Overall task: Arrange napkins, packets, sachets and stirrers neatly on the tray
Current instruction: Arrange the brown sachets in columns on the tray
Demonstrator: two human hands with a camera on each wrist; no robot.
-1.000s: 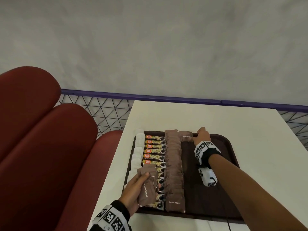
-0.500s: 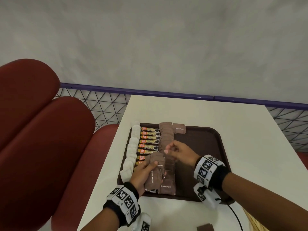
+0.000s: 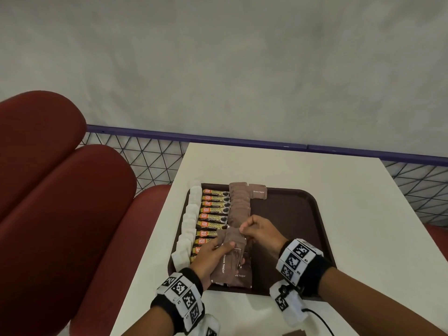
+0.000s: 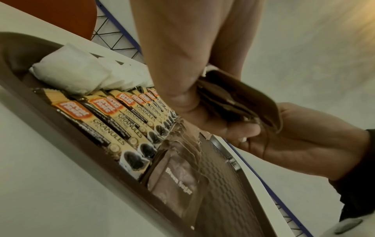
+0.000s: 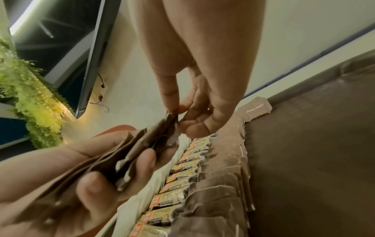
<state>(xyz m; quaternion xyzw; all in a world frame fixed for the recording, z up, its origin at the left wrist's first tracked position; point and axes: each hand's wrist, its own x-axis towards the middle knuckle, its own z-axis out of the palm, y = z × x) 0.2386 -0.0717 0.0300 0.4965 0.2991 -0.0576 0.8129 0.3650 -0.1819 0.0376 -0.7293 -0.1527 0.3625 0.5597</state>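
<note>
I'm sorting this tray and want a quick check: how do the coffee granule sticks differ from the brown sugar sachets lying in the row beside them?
The coffee granule sticks are narrow, yellow with orange logos; the brown sugar sachets are wider, plain brown. The sticks lie side by side; the sachets overlap like shingles. Both form columns on the tray.

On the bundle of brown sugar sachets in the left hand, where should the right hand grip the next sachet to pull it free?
At its far top edge, from above: the left hand grips the brown sugar sachets round their lower half, so only the fanned upper ends stand free, where the right hand already pinches.
</note>
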